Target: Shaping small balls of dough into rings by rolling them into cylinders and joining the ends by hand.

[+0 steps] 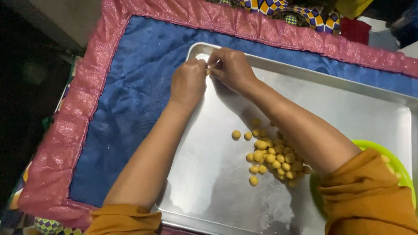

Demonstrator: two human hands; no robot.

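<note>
A large metal tray lies on a blue cloth with a pink border. My left hand and my right hand meet over the tray's far left corner. Between their fingertips they pinch a small yellow dough ball, mostly hidden by the fingers. A heap of several small yellow dough balls lies on the tray near my right forearm, with a few strays at its left.
A bright green bowl sits at the tray's right side, partly hidden by my orange sleeve. The blue cloth with its pink border spreads left of the tray. Patterned fabric lies beyond the far edge.
</note>
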